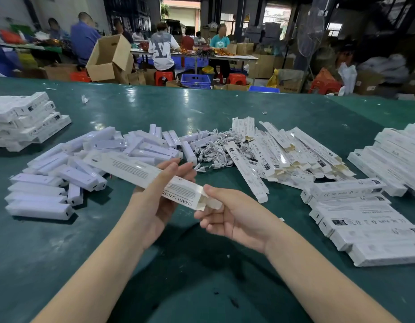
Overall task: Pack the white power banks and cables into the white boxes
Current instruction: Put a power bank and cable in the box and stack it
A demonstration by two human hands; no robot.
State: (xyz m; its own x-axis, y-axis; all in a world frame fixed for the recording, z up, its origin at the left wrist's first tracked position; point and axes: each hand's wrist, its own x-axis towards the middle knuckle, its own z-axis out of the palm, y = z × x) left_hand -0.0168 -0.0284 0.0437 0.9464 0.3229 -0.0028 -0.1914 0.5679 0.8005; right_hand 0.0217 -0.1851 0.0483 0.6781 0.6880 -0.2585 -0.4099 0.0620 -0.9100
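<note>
A long white box (141, 174) is held above the green table (201, 264). It is gripped by the left hand (159, 197), with the thumb on top and the fingers curled under it. The open end flap (210, 201) of the box is pinched by the right hand (234, 215) between thumb and fingers. What is inside the box cannot be seen. Farther back on the left, a heap of white power banks (69, 169) is spread out. Beside it, a tangle of white cables (212, 148) is piled. Flat empty boxes (288, 152) are heaped to the right, and closed boxes (369, 220) are stacked at the right edge.
</note>
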